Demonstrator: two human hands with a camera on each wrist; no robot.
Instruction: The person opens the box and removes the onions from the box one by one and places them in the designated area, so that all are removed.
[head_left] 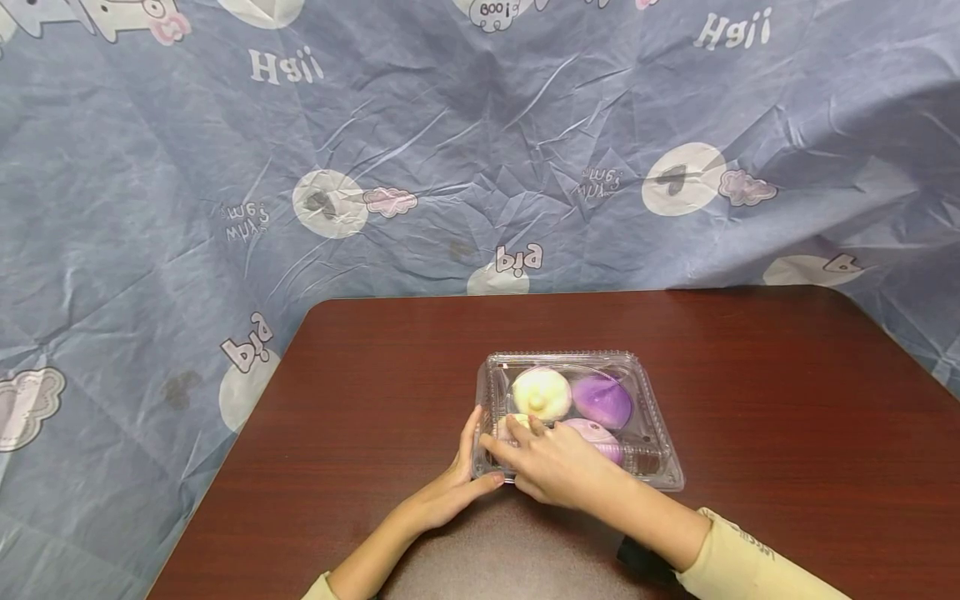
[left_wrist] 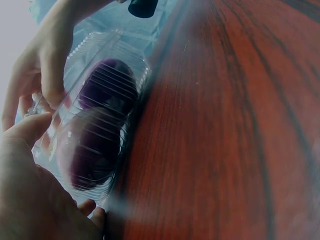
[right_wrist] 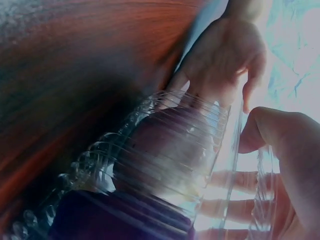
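Note:
A clear plastic clamshell box [head_left: 651,408] with ribbed sides stands on the table. Inside sit several round, bun-like pieces: a cream one [head_left: 542,393], a purple one [head_left: 603,402], a lilac one [head_left: 600,440] and another pale one [head_left: 513,427] partly behind fingers. My left hand [head_left: 444,495] grips the box's near left corner, thumb at the front edge, fingers along the left side. My right hand [head_left: 561,465] reaches across the front; its fingers lie over the lid and its thumb [right_wrist: 290,132] pinches the front rim, fingers showing through the plastic.
Dark red-brown wood makes up the table [head_left: 375,400], which surrounds the box. A wrinkled blue-grey printed sheet [head_left: 450,150] hangs behind its far edge. A black object [head_left: 643,557] shows beneath the right forearm.

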